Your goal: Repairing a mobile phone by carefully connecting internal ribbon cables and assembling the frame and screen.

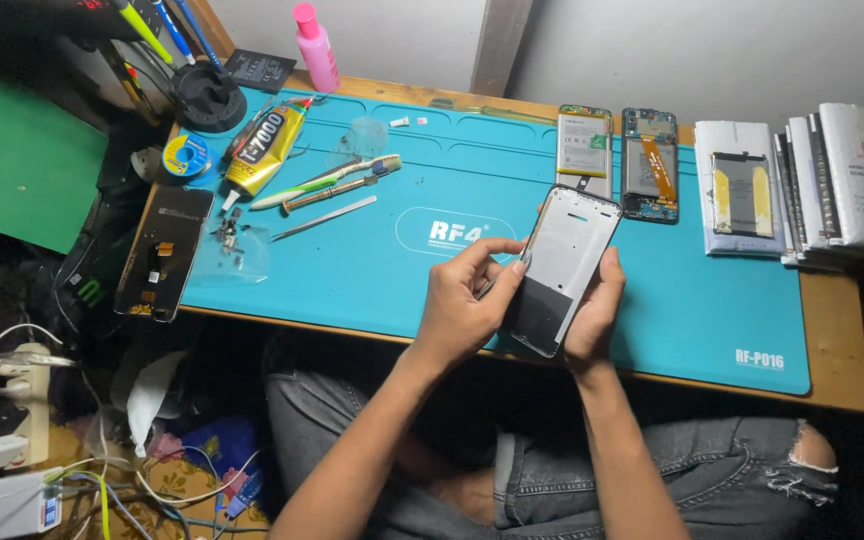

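Note:
My right hand (595,310) cradles a phone frame (564,268) from below and the right, its pale inner side facing up, tilted above the blue work mat (672,300). My left hand (467,300) pinches the frame's left edge with thumb and fingertips. Just beyond the frame lie an opened phone with a battery (584,148) and a second opened phone with an orange flex cable (649,165).
A yellow glue tube (264,150), toothbrush (324,180), tweezers (324,217), solder wire reel (186,156) and a dark screen panel (163,253) lie at the left. A pink bottle (315,47) stands at the back. Stacked white parcels (802,185) fill the right end. Cables and a power strip (22,400) lie on the floor.

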